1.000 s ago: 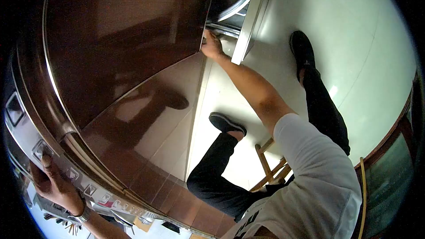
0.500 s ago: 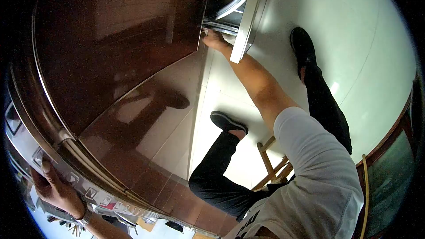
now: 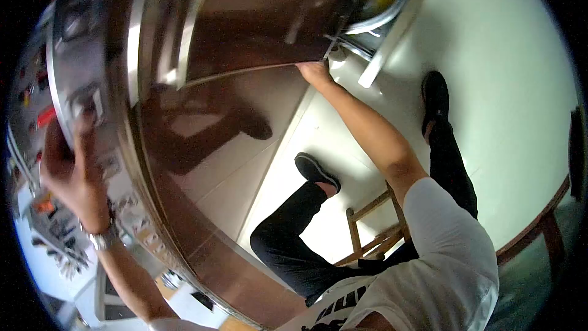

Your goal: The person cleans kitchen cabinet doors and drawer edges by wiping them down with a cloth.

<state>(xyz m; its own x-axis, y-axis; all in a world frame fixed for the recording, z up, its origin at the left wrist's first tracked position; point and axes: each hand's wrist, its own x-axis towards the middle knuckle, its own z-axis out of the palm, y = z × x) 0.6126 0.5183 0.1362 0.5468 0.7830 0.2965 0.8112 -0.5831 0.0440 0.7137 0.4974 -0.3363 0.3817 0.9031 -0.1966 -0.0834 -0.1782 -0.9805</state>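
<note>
My right hand [image 3: 315, 73] is at the lower right corner of a glossy dark brown cabinet panel [image 3: 251, 30]. It is closed around the panel's edge, with the fingertips hidden. Just beyond it is an open drawer with a pale front edge [image 3: 392, 37] and metal rails. A round metal pot [image 3: 392, 15] with something yellow inside sits in that drawer. My left hand [image 3: 73, 171], with a watch [image 3: 99, 236] at the wrist, lies at the countertop edge. Its thumb and fingers are apart, though blurred, and I see nothing held in them.
Below the cabinet, the pale floor [image 3: 490, 104] carries my two dark shoes. A wooden stool [image 3: 367, 211] stands beside my leg. Cluttered small items [image 3: 64, 251] lie on the counter at the left. A wood-framed panel [image 3: 539, 227] is at the lower right.
The view has turned, so the cabinet and drawer appear farther right. My right hand has shifted from beside the drawer rails to the brown panel's edge. My left hand has stayed along the counter edge.
</note>
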